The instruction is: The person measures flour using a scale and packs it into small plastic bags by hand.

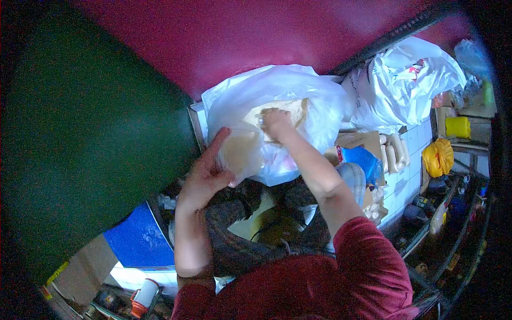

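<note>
A large white plastic bag (325, 104) stands open in front of me, with pale, powdery or grainy stuff (296, 108) inside. My right hand (277, 125) reaches into its mouth, fingers curled down at the pale stuff; what they hold, if anything, is hidden. At the near left side of the big bag, my left hand (205, 173) grips a small clear plastic bag (241, 152), thumb and fingers around its left side. Pale contents show through the small bag's thin film.
Another full white sack (400, 88) stands to the right. Below it are filled narrow bags (394, 153) and a blue packet (364, 160). Shelves (448, 213) line the far right, near a yellow bundle (438, 158). A green panel (96, 133) and red wall (256, 37) hem in the left and front.
</note>
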`<state>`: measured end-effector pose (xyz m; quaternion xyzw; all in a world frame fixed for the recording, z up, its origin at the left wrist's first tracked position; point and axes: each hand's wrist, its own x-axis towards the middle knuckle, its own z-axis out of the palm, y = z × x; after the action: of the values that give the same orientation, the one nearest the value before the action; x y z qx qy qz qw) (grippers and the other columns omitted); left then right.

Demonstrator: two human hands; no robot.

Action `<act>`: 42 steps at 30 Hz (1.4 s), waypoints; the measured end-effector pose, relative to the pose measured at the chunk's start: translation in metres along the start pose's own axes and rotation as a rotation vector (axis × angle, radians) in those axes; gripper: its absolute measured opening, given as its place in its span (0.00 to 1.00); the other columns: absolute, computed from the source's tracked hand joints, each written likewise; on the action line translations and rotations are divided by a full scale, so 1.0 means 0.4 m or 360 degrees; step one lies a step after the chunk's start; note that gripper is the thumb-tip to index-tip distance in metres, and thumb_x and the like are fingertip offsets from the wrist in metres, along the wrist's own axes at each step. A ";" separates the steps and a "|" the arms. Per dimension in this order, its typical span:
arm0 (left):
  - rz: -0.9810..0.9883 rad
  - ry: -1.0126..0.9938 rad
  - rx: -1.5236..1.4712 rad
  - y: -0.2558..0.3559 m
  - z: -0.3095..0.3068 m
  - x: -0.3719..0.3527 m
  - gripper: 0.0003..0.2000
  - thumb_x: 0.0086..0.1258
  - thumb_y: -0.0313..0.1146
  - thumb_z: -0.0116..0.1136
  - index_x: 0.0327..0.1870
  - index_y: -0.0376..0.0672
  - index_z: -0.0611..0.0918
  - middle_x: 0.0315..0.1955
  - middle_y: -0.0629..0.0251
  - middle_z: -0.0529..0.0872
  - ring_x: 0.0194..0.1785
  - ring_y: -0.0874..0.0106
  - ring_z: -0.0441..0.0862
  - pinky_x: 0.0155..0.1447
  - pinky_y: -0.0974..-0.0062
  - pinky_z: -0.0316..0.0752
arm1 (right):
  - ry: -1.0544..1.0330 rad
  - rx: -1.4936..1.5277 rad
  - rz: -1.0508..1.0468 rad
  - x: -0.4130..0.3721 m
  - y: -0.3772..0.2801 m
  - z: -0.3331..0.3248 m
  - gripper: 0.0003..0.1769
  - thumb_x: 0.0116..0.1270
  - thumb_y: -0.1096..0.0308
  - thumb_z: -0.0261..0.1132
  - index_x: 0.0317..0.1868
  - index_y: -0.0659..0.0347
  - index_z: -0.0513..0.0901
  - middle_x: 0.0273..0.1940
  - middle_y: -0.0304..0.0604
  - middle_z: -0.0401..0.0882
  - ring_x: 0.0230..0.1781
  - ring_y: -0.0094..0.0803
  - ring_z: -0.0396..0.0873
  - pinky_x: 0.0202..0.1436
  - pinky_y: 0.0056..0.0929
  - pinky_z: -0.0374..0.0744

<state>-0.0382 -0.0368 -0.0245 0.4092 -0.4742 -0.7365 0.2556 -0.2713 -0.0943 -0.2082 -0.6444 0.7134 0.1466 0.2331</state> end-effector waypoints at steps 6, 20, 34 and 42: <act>0.0022 -0.0057 -0.0043 0.002 0.005 0.014 0.41 0.52 0.19 0.56 0.70 0.38 0.52 0.67 0.62 0.57 0.65 0.74 0.60 0.64 0.75 0.59 | -0.0116 0.0572 0.0106 0.097 -0.086 0.082 0.32 0.53 0.44 0.64 0.49 0.62 0.74 0.48 0.53 0.77 0.52 0.45 0.75 0.51 0.48 0.70; 0.0229 0.0111 0.0022 -0.010 0.034 0.033 0.40 0.48 0.17 0.55 0.69 0.42 0.59 0.64 0.63 0.65 0.41 0.78 0.75 0.43 0.81 0.74 | 0.0250 0.1613 -0.0309 0.017 0.082 0.065 0.39 0.47 0.55 0.72 0.56 0.67 0.69 0.51 0.56 0.75 0.52 0.46 0.74 0.57 0.36 0.71; 0.0286 0.0175 -0.0252 -0.036 0.069 0.053 0.42 0.47 0.17 0.52 0.70 0.35 0.52 0.64 0.57 0.64 0.29 0.76 0.78 0.38 0.79 0.73 | -0.0080 0.0766 -0.0476 -0.422 0.146 -0.429 0.36 0.48 0.65 0.67 0.57 0.70 0.67 0.48 0.52 0.76 0.49 0.38 0.74 0.56 0.32 0.68; 0.0356 0.0108 -0.0266 -0.051 0.047 0.042 0.42 0.46 0.17 0.52 0.69 0.36 0.52 0.65 0.57 0.63 0.29 0.76 0.78 0.37 0.80 0.73 | 0.0506 -0.1274 -0.0678 -0.485 -0.223 -0.446 0.23 0.57 0.57 0.60 0.54 0.55 0.77 0.50 0.45 0.76 0.55 0.38 0.70 0.58 0.46 0.59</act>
<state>-0.0629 -0.0321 -0.0450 0.3558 -0.4449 -0.7260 0.3853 -0.1970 -0.0315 0.0522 -0.8298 0.4798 0.2583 -0.1204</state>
